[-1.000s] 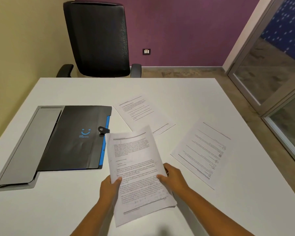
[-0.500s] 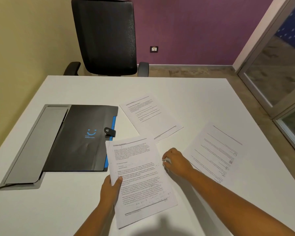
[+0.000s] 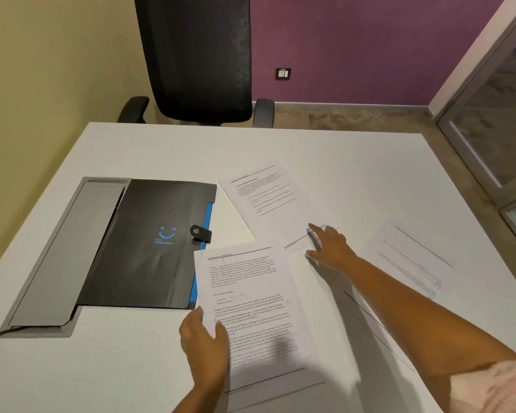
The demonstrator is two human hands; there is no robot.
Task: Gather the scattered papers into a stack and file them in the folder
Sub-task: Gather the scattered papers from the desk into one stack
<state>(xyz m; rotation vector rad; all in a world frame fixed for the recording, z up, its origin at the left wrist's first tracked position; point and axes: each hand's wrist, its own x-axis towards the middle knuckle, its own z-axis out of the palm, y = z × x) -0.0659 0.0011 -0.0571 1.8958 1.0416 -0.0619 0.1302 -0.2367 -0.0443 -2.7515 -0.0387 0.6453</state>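
My left hand [image 3: 204, 344] grips the left edge of a stack of printed papers [image 3: 259, 308], thumb on top; the stack's upper corner overlaps the folder. My right hand [image 3: 329, 247] is stretched forward with fingers spread, fingertips resting on the near corner of a loose sheet [image 3: 268, 201] in the middle of the table. Another loose sheet [image 3: 414, 260] lies to the right, partly behind my right forearm. The black folder [image 3: 149, 242], shut with a snap strap and showing a blue edge, lies at the left.
A grey flap panel [image 3: 60, 254] is set into the white table [image 3: 340, 153] under the folder's left side, with a cable at the lower left. A black mesh office chair [image 3: 197, 58] stands at the far edge. A glass partition [image 3: 495, 126] is at the right.
My right hand let go of the stack and reached forward to the middle sheet. My left hand kept the stack. The view tilted downward slightly.
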